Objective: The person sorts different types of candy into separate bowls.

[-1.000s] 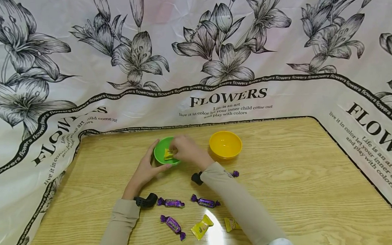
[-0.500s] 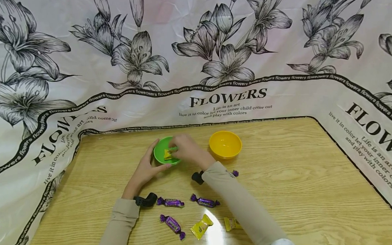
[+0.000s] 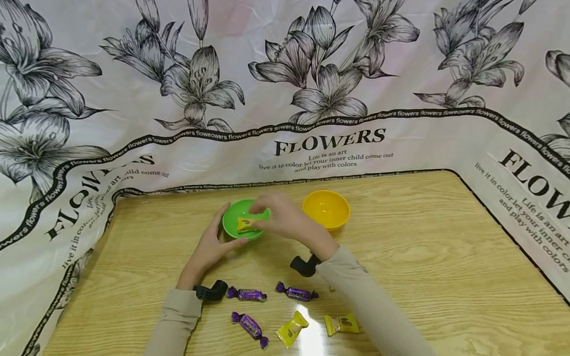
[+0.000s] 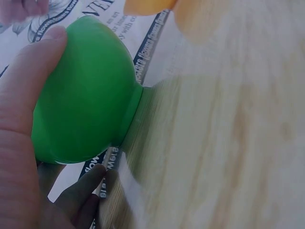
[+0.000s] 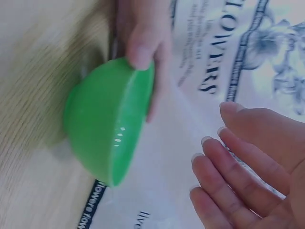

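My left hand (image 3: 211, 249) holds the green bowl (image 3: 238, 208) from its left side, thumb at the near rim. In the left wrist view, the thumb presses the wall of the green bowl (image 4: 90, 90) and other fingers reach around beneath. A yellow-wrapped candy (image 3: 245, 224) lies inside it. Over the bowl's right rim hovers my right hand (image 3: 284, 217), overlapping it in the head view. The right wrist view shows the right hand (image 5: 257, 167) with loosely bent, separated fingers and nothing between them, apart from the green bowl (image 5: 102, 119).
A yellow bowl (image 3: 333, 218) stands just right of the green one. Purple-wrapped candies (image 3: 246, 294) and yellow-wrapped candies (image 3: 341, 324) lie nearer on the wooden table (image 3: 439, 256). The right sleeve (image 3: 369, 302) hides part of the table. A flowered cloth (image 3: 332, 148) hangs behind.
My right hand has drawn back to the right and its fingers have loosened, showing more of the yellow candy in the green bowl. The left hand keeps its hold on the bowl.
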Demonstrator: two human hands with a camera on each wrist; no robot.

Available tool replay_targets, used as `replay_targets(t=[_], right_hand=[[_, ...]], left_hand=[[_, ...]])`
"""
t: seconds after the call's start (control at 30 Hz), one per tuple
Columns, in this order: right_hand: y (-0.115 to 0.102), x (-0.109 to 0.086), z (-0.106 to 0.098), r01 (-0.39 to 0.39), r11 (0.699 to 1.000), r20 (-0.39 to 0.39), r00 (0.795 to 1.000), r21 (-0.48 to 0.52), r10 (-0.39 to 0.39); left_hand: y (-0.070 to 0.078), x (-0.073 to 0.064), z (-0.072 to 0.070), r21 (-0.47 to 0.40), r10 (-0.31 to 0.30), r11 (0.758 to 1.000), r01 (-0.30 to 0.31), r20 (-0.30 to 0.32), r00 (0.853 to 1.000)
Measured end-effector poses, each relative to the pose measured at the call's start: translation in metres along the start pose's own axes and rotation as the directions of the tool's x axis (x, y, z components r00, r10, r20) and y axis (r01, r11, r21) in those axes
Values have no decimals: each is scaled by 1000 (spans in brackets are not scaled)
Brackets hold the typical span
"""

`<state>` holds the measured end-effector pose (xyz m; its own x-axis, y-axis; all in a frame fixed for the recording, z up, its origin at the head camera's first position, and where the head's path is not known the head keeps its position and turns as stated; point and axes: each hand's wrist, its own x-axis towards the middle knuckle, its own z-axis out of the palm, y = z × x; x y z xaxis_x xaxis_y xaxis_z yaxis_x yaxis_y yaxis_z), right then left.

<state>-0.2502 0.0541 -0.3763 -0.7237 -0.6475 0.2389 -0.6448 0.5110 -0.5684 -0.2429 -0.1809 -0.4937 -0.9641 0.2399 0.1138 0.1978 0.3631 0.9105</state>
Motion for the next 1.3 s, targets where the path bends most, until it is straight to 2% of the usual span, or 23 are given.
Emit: replay_targets(t=[0.13,0.23,0.33,0.47,0.6,0.73,0.83,0.93,1.03,1.13,1.3], right_hand=[[-7,-20,-5,71,995,-45,997,67,-68],[-11,-36,-7,123,990,-71,990,71,-118],[-13,-53,-7,151,986,-84,986,73,-145],[-13,-75,-3,157,981,-63,987,117,-151],[-11,-96,3,167,971,3,985,173,-170],[-11,-115,13,170,963,97,976,208,-193],[-12,-127,20,150,972,201,962,182,-186],[-14,-135,26,118,985,322,934,124,-153],[-15,-139,31,90,994,402,909,65,-109],[-16,-140,35,74,997,442,894,25,-77],[-16,-140,41,74,997,466,882,7,-68]], left_hand=[[-1,0,-1,5,6,1000,-6,-3,1000],[0,0,-1,9,8,1000,-8,-5,1000],[0,0,-1,8,8,1000,-8,-9,1000],[0,0,0,11,12,1000,-12,-10,1000],[1,-1,0,16,14,1000,-14,-5,1000],[23,-8,-2,18,7,1000,-7,13,1000],[39,-13,-3,18,-2,1000,2,24,1000],[39,-14,-3,15,-9,1000,9,25,1000],[38,-14,-3,13,-10,1000,9,26,1000],[38,-14,-3,13,-6,1000,6,26,1000],[39,-15,-3,30,-9,1000,9,25,1000]])
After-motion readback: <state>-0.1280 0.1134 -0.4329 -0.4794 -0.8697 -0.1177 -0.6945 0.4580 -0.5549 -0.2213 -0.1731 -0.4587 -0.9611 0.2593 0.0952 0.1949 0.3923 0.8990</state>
